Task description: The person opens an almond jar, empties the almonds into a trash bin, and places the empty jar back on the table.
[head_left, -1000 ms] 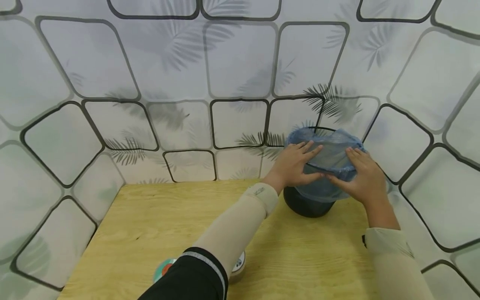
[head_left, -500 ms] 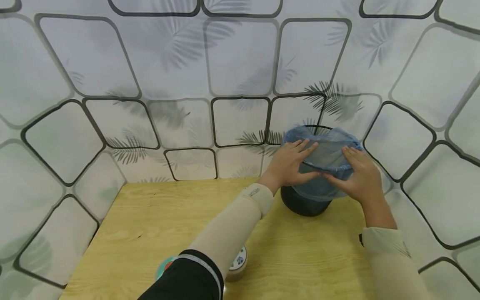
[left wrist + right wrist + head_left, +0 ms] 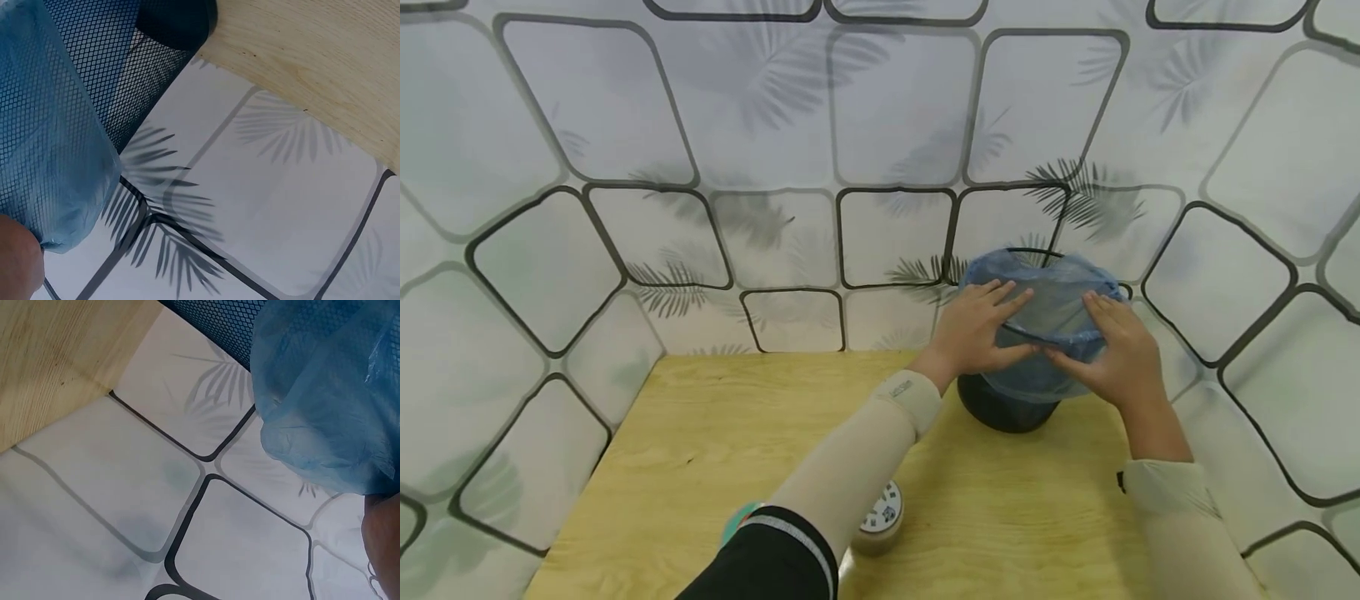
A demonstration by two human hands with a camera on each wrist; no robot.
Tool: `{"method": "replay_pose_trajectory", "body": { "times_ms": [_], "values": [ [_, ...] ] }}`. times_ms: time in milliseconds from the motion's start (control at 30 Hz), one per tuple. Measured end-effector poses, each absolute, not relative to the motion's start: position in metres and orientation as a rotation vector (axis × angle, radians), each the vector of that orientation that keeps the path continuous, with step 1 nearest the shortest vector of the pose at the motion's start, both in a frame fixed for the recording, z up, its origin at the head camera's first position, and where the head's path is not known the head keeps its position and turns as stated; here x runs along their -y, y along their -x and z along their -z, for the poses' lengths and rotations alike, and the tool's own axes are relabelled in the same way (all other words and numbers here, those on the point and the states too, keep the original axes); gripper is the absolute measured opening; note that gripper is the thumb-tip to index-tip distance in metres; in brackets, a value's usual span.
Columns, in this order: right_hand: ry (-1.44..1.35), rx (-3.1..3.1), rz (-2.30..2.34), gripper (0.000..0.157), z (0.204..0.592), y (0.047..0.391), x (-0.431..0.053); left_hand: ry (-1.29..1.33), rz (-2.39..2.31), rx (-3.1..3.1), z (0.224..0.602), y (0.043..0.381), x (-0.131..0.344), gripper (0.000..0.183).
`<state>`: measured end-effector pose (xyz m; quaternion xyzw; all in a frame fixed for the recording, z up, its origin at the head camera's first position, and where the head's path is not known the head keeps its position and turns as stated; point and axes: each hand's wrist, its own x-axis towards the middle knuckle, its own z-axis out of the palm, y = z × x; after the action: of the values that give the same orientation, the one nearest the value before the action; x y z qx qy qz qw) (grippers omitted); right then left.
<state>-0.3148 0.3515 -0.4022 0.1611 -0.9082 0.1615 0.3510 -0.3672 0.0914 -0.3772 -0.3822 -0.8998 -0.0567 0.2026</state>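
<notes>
A black mesh wastebasket stands on the table at the back right. A thin blue plastic bag lines it, and the edge hangs folded over the rim. On the left of the rim, my left hand presses the bag with spread, mostly straight fingers. My right hand rests likewise on the right side, fingers extended. Both thumbs point toward each other at the near rim. In the wrist views the bag drapes down the mesh, while only a small part of each hand shows.
A roll of tape lies on the wooden table near the left forearm. Beside it a teal round object is partly hidden by the sleeve. Patterned walls rise close behind and to the right of the basket.
The head view has shifted slightly, so the surroundings sit farther right in it. Both hands keep nearly the same hold on the bag's rim, with the basket a touch farther left.
</notes>
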Motion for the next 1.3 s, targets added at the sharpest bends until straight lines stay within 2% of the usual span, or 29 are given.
{"method": "replay_pose_trajectory", "body": {
  "times_ms": [133, 333, 633, 933, 1033, 1200, 1300],
  "values": [
    [-0.436, 2.325, -0.432, 0.121, 0.402, 0.316, -0.345, 1.063, 0.186, 2.491, 0.376, 0.365, -0.084, 0.088],
    [-0.452, 2.345, -0.462, 0.111, 0.408, 0.319, -0.332, 1.057, 0.205, 2.527, 0.377, 0.359, -0.065, 0.082],
    [-0.536, 2.271, -0.477, 0.123, 0.409, 0.318, -0.311, 1.046, 0.262, 2.47, 0.382, 0.351, -0.045, 0.078],
    [-0.557, 2.234, -0.504, 0.12, 0.407, 0.318, -0.3, 1.007, 0.322, 2.422, 0.385, 0.352, -0.037, 0.075],
    [-0.559, 2.248, -0.517, 0.116, 0.407, 0.317, -0.3, 1.003, 0.328, 2.417, 0.386, 0.352, -0.034, 0.075],
    [-0.575, 2.276, -0.533, 0.097, 0.405, 0.316, -0.298, 0.988, 0.339, 2.42, 0.387, 0.351, -0.031, 0.074],
    [-0.57, 2.296, -0.529, 0.094, 0.404, 0.315, -0.296, 0.984, 0.348, 2.419, 0.387, 0.35, -0.028, 0.073]
  ]
}}
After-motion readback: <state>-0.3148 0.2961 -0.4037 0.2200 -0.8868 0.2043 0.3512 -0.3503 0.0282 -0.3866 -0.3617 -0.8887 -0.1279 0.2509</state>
